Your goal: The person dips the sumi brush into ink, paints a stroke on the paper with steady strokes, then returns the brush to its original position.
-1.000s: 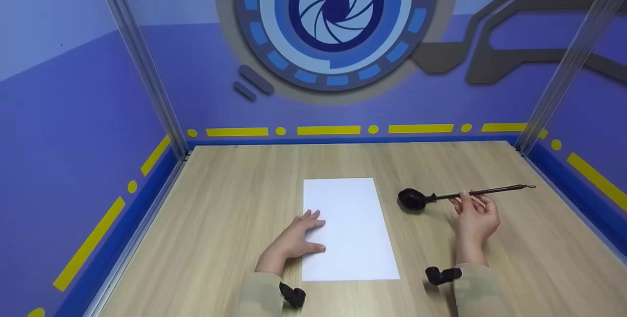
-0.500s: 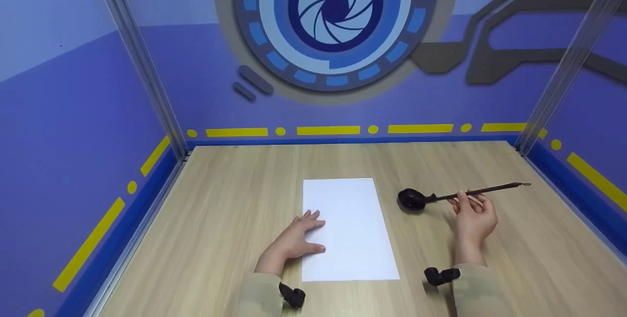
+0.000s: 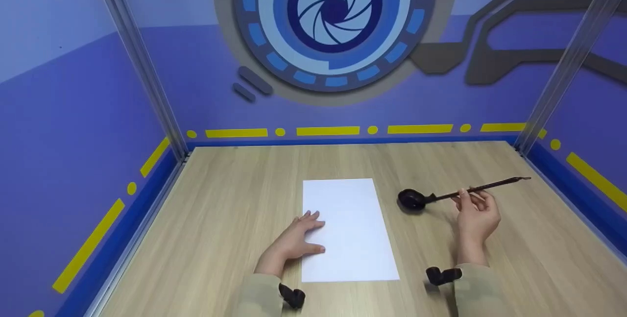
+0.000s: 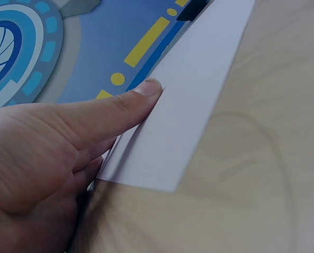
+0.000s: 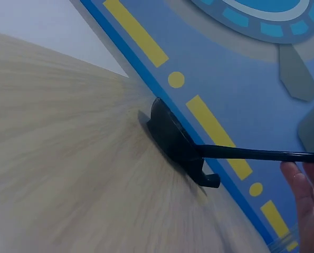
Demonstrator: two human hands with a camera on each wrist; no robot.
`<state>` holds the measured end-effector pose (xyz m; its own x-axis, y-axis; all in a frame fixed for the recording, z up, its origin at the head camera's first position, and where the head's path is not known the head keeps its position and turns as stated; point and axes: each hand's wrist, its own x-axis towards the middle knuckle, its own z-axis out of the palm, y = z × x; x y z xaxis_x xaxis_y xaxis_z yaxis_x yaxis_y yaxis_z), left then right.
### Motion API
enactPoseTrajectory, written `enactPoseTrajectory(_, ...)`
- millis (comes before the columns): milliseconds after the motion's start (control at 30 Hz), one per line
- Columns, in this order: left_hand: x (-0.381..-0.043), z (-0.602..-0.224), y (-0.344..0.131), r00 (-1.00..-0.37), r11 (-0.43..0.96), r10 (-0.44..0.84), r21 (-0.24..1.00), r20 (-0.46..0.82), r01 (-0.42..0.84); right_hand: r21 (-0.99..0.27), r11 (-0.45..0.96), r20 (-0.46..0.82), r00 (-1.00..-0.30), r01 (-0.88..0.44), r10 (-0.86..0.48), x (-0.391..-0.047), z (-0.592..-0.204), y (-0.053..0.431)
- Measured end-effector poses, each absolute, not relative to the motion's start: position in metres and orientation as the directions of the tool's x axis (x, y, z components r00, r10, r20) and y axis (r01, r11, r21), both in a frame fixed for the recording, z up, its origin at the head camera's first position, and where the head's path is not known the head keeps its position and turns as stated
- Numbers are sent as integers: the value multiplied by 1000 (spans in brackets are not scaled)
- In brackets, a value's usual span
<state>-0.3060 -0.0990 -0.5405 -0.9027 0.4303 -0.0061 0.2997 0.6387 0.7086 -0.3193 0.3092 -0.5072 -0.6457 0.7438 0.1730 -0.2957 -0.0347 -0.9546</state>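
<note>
A white sheet of paper [image 3: 350, 233] lies in the middle of the table. My left hand [image 3: 293, 239] rests on its left edge, thumb and fingers spread apart; the left wrist view shows the thumb [image 4: 148, 88] on the paper. To the right of the sheet stands a small round black ink dish [image 3: 410, 201] with a short tab at its side. My right hand [image 3: 477, 218] pinches a thin dark writing brush [image 3: 502, 184] by the shaft. The brush slants from the dish up to the right, its loop end raised. Its tip is hidden in the dish [image 5: 170, 134].
The wood-grain table [image 3: 230, 199] is enclosed by blue-purple panels [image 3: 196, 77] at the back and sides. Metal posts [image 3: 147, 72] stand at the far corners. A small black camera [image 3: 292, 296] sits on the left wrist and another [image 3: 443, 276] on the right.
The loop end of the brush has risen and shifted slightly left, steepening the shaft, while my right hand shifted only slightly. My left hand, the paper and the dish have stayed in place.
</note>
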Motion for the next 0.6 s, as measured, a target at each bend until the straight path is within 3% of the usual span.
enactPoseTrajectory(200,-306,-542,-99,-905,637,426,713,-7,294,-930,-26,234,-644,-366,728,-318,-499,307)
enactPoseTrajectory(600,-307,-542,-100,-903,627,430,722,-8,293,-923,-87,242,-740,-375,627,-306,-482,291)
